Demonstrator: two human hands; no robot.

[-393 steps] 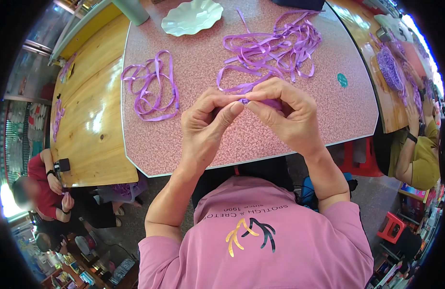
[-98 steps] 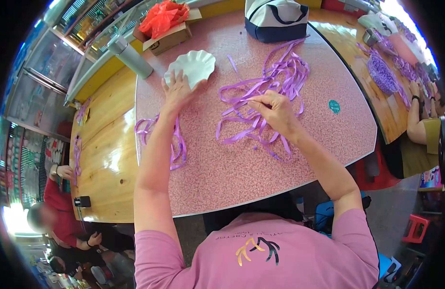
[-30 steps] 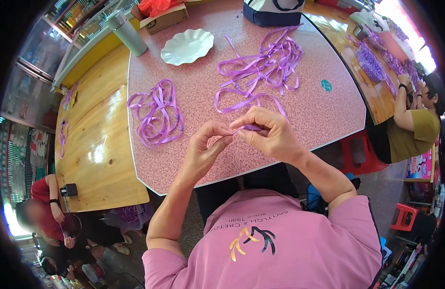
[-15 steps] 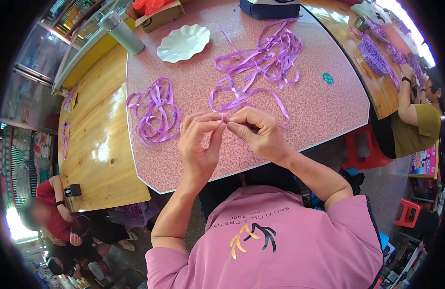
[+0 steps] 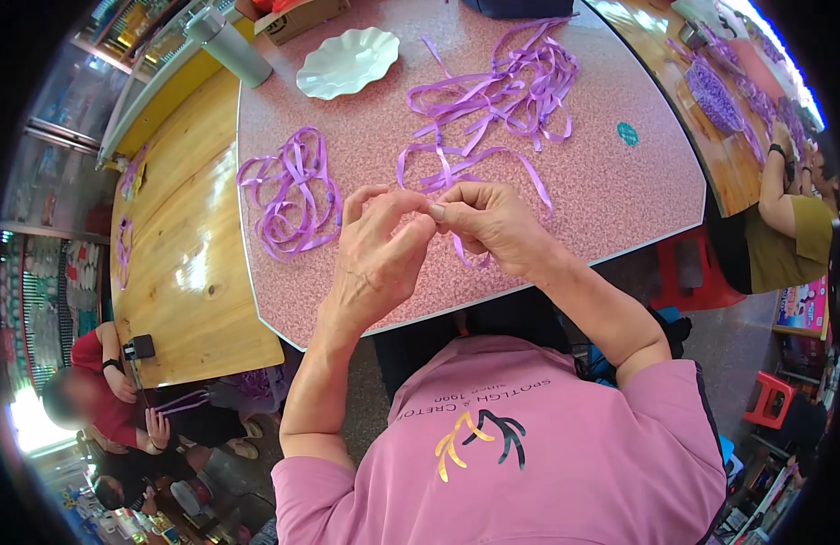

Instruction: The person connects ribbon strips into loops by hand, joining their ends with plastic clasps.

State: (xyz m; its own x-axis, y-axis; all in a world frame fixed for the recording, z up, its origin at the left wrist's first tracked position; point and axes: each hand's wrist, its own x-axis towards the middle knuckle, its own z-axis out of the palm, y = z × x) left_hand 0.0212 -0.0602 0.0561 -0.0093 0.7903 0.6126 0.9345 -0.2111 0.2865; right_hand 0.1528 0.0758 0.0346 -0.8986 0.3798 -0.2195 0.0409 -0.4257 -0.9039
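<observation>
My left hand (image 5: 383,250) and my right hand (image 5: 492,227) meet above the pink table's front part, both pinching a purple ribbon (image 5: 470,259) whose end hangs below my right fingers. The exact spot they grip is hidden by the fingertips. Just beyond them, a loop of ribbon curves over the tabletop and runs up to a large tangled ribbon pile (image 5: 529,82). To the left of my hands lies a smaller coiled ribbon heap (image 5: 297,195). A pale scalloped plate (image 5: 349,64) sits farther back.
A grey bottle (image 5: 229,47), a cardboard box (image 5: 302,20) and a dark bag (image 5: 520,7) stand at the back. One person in red (image 5: 102,400) sits at left holding purple ribbon; another person's arm (image 5: 776,191) reaches over the right table. A red stool (image 5: 692,272) is below.
Since the oldest frame the left ribbon heap has grown. My left hand reached to the plate, then returned to my right hand. Just now ribbon has come to hang below my right fingers.
</observation>
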